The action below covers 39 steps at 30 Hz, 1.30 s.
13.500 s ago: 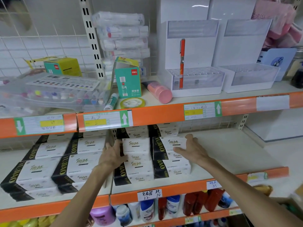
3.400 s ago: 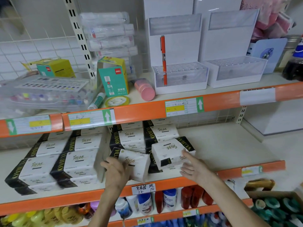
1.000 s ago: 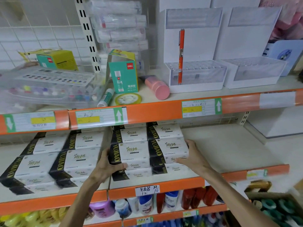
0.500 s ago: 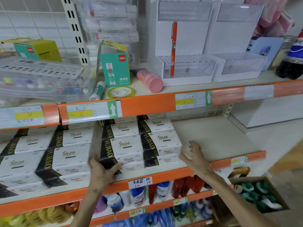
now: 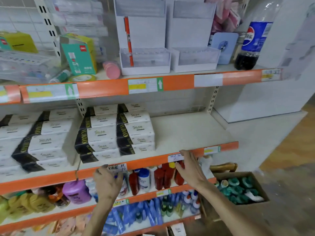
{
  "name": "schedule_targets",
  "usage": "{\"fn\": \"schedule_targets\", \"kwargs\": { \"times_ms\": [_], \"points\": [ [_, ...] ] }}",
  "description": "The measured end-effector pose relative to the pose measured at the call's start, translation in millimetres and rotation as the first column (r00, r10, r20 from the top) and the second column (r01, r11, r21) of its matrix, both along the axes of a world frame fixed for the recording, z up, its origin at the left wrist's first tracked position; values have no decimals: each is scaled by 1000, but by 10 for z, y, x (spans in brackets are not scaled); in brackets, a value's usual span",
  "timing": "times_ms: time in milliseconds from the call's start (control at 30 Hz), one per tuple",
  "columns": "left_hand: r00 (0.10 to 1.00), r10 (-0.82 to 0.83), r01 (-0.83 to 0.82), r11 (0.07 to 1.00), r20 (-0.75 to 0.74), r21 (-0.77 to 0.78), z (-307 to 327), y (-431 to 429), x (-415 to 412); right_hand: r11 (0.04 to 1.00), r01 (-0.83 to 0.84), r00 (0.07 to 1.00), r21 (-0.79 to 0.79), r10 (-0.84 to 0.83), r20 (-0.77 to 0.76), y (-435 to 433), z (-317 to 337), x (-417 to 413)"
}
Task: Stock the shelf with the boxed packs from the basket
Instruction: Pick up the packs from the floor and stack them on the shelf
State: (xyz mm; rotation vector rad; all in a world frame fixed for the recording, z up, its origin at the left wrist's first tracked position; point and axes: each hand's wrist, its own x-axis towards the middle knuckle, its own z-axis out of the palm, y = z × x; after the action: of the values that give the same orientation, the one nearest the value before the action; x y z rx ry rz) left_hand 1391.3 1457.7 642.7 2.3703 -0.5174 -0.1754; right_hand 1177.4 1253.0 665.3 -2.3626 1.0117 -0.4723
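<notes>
I see cream metal shelving (image 5: 187, 132) with orange edge strips (image 5: 105, 87) filling most of the frame, a slotted upright (image 5: 213, 99) right of centre and a white wire grid panel (image 5: 20, 17) at upper left. At right stands a white wall (image 5: 272, 99). Pale floor (image 5: 255, 138) gives way to wood-toned flooring (image 5: 293, 147) at the far right. The light is even and soft.

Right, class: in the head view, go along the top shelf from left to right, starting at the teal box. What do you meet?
Teal box → pink tube → orange pen in the first white holder → second white holder → blue card → cola bottle.
</notes>
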Motion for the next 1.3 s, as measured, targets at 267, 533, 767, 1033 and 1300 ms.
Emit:
{"fn": "schedule_targets", "kwargs": {
  "times_ms": [267, 533, 767, 1033, 1300],
  "points": [
    [840, -505, 536, 830, -199, 156, -238, -186, -1387, 998, -11, 980, 61, 23, -198, 11, -580, -1156],
    [782, -549, 621, 731, -296, 283, -477, -390, -1832, 992, 35, 962, 119, -1, -275, 46, -869, -1582],
    [747, -524, 656, 680, -409, 328, -1159, -263, -1977, 955, 149, 922, 257, -40, -386, 163, -1314, -2032],
    [694, -437, 703, 580, -572, 410, -2703, -214, -2094, 885, 245, 878, 396, -28, -479, 202, -2840, -2507],
    [737, -289, 637, 599, -611, 485, -4724, -213, -1911, 847, 244, 855, 472, 43, -518, 136, -5212, -2470]
  ]
}}
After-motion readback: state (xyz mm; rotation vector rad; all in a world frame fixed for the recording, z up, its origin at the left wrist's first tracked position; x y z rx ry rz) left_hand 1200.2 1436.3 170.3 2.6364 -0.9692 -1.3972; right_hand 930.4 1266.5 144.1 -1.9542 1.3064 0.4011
